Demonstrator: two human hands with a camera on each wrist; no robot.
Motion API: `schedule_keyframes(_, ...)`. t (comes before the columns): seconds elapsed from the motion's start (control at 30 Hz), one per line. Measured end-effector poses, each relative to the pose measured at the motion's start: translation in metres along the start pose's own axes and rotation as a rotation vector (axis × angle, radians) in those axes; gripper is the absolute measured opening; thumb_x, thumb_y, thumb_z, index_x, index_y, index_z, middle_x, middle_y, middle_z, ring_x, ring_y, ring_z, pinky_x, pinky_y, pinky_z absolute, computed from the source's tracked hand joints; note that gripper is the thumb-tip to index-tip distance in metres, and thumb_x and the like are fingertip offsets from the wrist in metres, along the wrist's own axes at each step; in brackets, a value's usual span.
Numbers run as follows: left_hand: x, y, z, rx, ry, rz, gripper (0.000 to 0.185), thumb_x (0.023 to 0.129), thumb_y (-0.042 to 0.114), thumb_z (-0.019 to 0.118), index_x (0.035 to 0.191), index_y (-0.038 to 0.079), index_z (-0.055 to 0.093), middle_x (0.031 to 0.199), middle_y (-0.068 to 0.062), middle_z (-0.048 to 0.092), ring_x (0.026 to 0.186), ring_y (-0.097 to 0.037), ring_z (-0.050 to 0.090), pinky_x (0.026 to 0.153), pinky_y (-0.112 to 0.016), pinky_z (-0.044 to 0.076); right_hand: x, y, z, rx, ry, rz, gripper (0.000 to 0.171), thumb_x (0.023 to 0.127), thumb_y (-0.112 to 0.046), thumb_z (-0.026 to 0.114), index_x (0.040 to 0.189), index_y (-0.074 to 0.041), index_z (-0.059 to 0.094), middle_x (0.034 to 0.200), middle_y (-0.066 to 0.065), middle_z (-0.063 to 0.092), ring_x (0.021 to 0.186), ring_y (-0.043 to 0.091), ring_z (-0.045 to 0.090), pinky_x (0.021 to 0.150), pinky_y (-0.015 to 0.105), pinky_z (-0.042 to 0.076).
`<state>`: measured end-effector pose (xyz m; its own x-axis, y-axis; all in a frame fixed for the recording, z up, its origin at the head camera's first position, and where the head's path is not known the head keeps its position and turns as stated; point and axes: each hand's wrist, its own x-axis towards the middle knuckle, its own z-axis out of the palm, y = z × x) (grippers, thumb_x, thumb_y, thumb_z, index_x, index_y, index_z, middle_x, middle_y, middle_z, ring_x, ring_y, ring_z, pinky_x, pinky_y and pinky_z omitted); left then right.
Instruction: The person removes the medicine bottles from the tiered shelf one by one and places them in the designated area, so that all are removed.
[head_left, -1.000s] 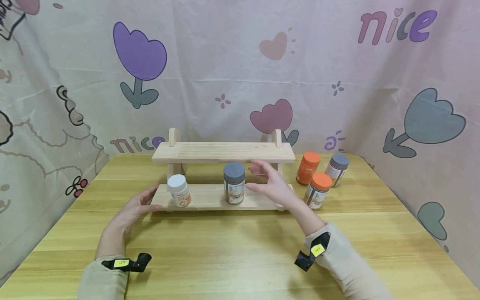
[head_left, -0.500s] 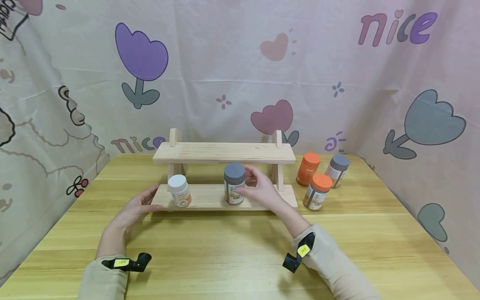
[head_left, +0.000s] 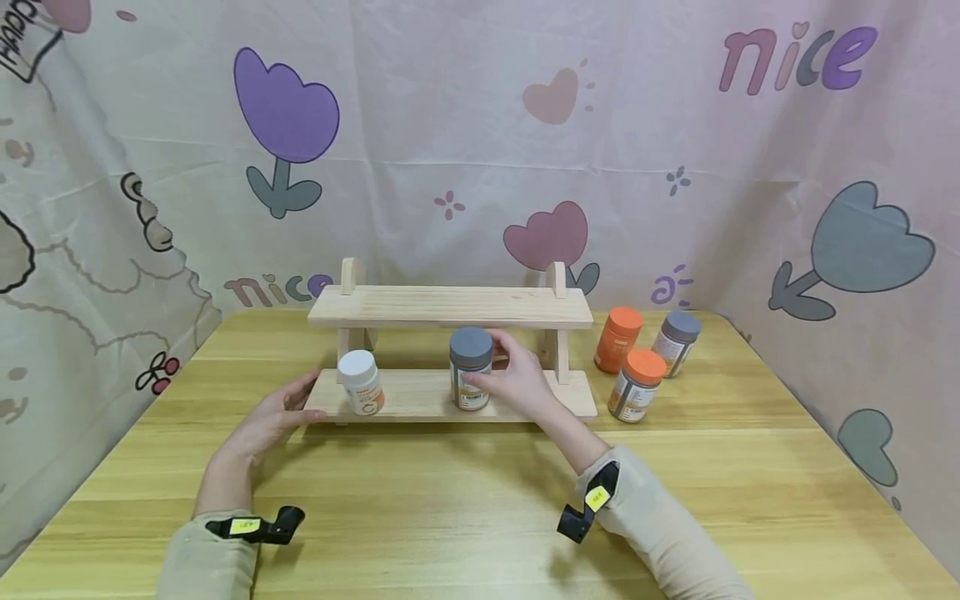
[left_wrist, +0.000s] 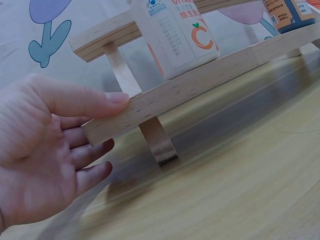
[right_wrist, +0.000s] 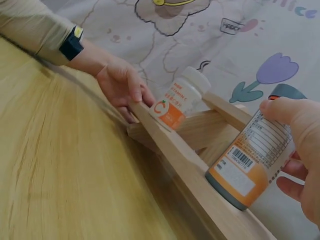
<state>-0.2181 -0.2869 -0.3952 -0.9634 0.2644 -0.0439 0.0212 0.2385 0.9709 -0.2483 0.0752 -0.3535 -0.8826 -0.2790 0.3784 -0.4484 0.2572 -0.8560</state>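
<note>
A two-tier wooden rack (head_left: 450, 305) stands on the table. My left hand (head_left: 272, 418) grips the left end of its lower board (left_wrist: 150, 107); in the left wrist view the thumb lies on the board's edge with fingers curled around the end. A white vitamin C bottle (head_left: 362, 385) sits upright on that board, close to this hand. My right hand (head_left: 522, 383) holds a grey-lidded supplement bottle (head_left: 471, 354) upright near the middle of the lower board. Its thumb (right_wrist: 282, 109) presses the label side, and the other fingers go behind the bottle.
Right of the rack stand an orange bottle (head_left: 618, 340), an orange-lidded bottle (head_left: 636, 387) and another grey-lidded bottle (head_left: 676, 343). A patterned cloth (head_left: 442, 108) hangs behind the wooden table (head_left: 450, 508).
My right hand has moved left onto the grey-lidded bottle and taken hold of it. The bottle stays in place on the board. My left hand keeps its hold on the rack.
</note>
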Motion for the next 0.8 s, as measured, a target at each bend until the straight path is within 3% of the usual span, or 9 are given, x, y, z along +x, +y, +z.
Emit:
schedule_keyframes(0.17,0.0,0.0,0.0,0.01,0.002,-0.003,0.086,0.085,0.007,0.062,0.145,-0.006,0.002,0.152,-0.023,-0.003,0.137,-0.041,0.001,0.108,-0.053,0.009,-0.001,0.001,0.0,-0.018,0.006,-0.011,0.058,0.071,-0.011,0.08,0.122,-0.004,0.054,0.104,0.011,0.061,0.095,0.023,0.057,0.084,0.045,0.05)
schedule_keyframes(0.43,0.0,-0.001,0.0,0.012,0.006,-0.006,0.086,0.085,0.006,0.062,0.146,-0.005,0.002,0.152,-0.023,-0.003,0.137,-0.041,0.0,0.108,-0.053,0.008,-0.017,-0.037,-0.008,-0.072,0.019,-0.014,0.054,0.072,-0.002,0.075,0.12,0.004,0.052,0.1,0.017,0.06,0.092,0.032,0.057,0.081,0.044,0.051)
schedule_keyframes(0.67,0.0,-0.001,-0.001,0.021,0.003,-0.007,0.087,0.085,0.008,0.063,0.146,-0.004,0.002,0.152,-0.022,-0.003,0.137,-0.041,0.001,0.108,-0.054,0.009,-0.01,-0.003,-0.016,-0.061,0.052,-0.049,0.059,0.069,-0.003,0.079,0.122,0.001,0.053,0.104,0.016,0.06,0.093,0.029,0.057,0.08,0.044,0.052)
schedule_keyframes(0.8,0.0,0.0,-0.001,0.018,0.004,-0.012,0.086,0.085,0.007,0.063,0.146,-0.005,0.002,0.152,-0.023,-0.003,0.137,-0.041,0.001,0.108,-0.054,0.008,-0.013,0.001,-0.026,-0.056,0.056,-0.059,0.059,0.07,-0.008,0.08,0.122,-0.003,0.053,0.104,0.011,0.06,0.093,0.023,0.056,0.08,0.04,0.052)
